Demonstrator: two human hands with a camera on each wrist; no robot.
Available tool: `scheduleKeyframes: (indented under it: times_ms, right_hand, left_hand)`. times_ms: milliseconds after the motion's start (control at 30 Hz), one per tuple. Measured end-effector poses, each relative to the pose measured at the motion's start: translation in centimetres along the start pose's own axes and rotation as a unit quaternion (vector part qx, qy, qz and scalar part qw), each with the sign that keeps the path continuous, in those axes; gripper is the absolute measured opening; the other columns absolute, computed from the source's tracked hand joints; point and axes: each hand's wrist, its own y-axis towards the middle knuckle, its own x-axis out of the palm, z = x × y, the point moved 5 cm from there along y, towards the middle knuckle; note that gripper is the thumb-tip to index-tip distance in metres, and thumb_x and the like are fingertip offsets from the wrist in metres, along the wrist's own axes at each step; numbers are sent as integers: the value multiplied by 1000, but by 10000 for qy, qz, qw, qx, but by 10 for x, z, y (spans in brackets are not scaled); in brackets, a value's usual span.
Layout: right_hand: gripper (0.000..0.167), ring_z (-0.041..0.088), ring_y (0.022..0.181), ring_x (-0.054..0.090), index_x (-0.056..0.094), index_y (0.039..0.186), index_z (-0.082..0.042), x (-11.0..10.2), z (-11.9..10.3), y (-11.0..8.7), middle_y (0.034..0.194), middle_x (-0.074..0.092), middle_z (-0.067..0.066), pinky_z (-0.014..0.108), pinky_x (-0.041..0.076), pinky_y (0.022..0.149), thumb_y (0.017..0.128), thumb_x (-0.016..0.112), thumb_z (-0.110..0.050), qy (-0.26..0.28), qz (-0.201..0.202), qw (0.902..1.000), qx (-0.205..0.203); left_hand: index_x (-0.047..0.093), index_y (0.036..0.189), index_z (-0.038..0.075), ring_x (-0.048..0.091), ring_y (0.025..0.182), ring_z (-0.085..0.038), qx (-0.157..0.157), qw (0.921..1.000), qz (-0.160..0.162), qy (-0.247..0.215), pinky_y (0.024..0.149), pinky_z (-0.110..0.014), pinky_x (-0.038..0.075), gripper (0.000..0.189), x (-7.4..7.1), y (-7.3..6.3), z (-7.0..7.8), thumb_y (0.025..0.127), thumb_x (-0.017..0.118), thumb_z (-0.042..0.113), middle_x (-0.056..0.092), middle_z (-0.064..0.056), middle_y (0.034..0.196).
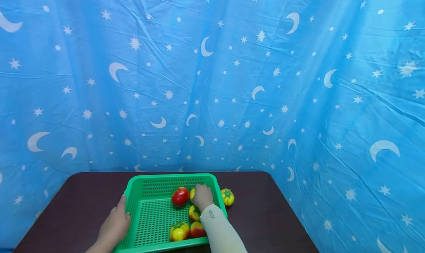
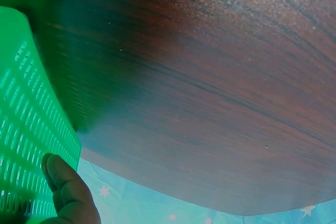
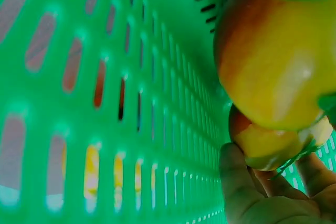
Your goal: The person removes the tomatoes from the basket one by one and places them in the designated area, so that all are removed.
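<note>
My right hand (image 1: 203,197) reaches into the green basket (image 1: 215,180) near its right wall and grips a yellow-red persimmon (image 3: 270,148), largely hidden behind the hand in the head view. In the right wrist view another persimmon (image 3: 278,61) sits against the held one. Also in the basket are a red fruit (image 1: 180,197), a yellow persimmon (image 1: 179,231) with a green calyx, a red-yellow fruit (image 1: 197,229) and one more persimmon (image 1: 194,213) by the wrist. My left hand (image 1: 114,225) rests along the basket's left side, its straight fingers (image 2: 65,179) against the outer wall.
A yellow persimmon (image 1: 227,197) lies on the dark brown table (image 1: 262,216), just outside the basket's right wall. Behind the table and along its right hangs a blue curtain (image 1: 212,98) with white moons and stars.
</note>
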Motion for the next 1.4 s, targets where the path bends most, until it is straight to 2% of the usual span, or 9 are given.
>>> scheduleKeyframes:
  times_ms: [200, 367, 567, 700, 800, 967, 1300, 1400]
  right_hand:
    - [39, 33, 101, 62, 69, 117, -6, -10, 3, 2, 110, 69, 13, 47, 55, 91, 83, 82, -20, 24, 27, 10000, 81]
    - [40, 33, 103, 63, 68, 120, -6, -20, 4, 3, 112, 68, 13, 46, 55, 90, 84, 81, -20, 34, 29, 10000, -78]
    - [40, 33, 105, 62, 67, 122, -7, -30, 5, 2, 114, 67, 13, 46, 54, 90, 86, 79, -20, 133, 67, 9998, -107]
    - [37, 28, 98, 63, 69, 120, -8, -38, 2, 1, 109, 69, 11, 42, 55, 81, 86, 78, -20, 71, 150, 9996, -231]
    - [41, 26, 98, 63, 67, 124, -9, -46, -1, 2, 111, 69, 9, 39, 55, 79, 87, 78, -21, 55, 128, 9995, -297]
    - [48, 30, 105, 61, 65, 130, -8, -59, -5, 4, 119, 67, 13, 43, 55, 85, 86, 79, -21, 292, 103, 9989, -348]
    - [45, 26, 98, 59, 66, 128, -11, -72, -5, 9, 116, 66, 11, 42, 56, 81, 86, 79, -20, 500, 156, 9979, -373]
    - [46, 27, 101, 60, 65, 129, -11, -75, -4, 11, 118, 66, 11, 42, 56, 83, 86, 78, -21, 549, 175, 9975, -411]
  left_hand:
    - [4, 157, -8, 62, 82, -32, 32, 10000, -46, -19, 59, -39, 45, 71, 1, 1, 0, 101, 43, 9, 48, -41, 126]
    - [2, 157, -8, 62, 80, -31, -5, 9999, -135, -59, 58, -39, 44, 70, 1, 2, 0, 101, 41, 8, 45, -43, 130]
    - [2, 157, -7, 62, 82, -31, -30, 9999, -162, -47, 59, -39, 45, 70, 2, 2, -1, 102, 40, 8, 46, -42, 127]
    - [0, 157, -7, 61, 80, -29, -26, 9998, -178, -68, 59, -39, 45, 70, 2, 1, -1, 102, 40, 8, 47, -42, 126]
    - [0, 157, -8, 61, 79, -29, -2, 9998, -181, -79, 59, -39, 45, 70, 2, 1, 0, 101, 40, 7, 47, -42, 126]
    - [1, 156, -9, 61, 81, -29, 25, 9998, -169, -36, 59, -39, 46, 70, 1, 2, 0, 101, 40, 7, 48, -41, 124]
    - [1, 156, -9, 63, 89, -36, 31, 9999, -137, -7, 61, -41, 47, 70, 1, 1, 0, 101, 40, 7, 48, -41, 125]
    - [1, 156, -9, 63, 87, -35, 27, 9999, -133, -14, 60, -40, 47, 70, 1, 1, 0, 100, 40, 7, 48, -41, 125]
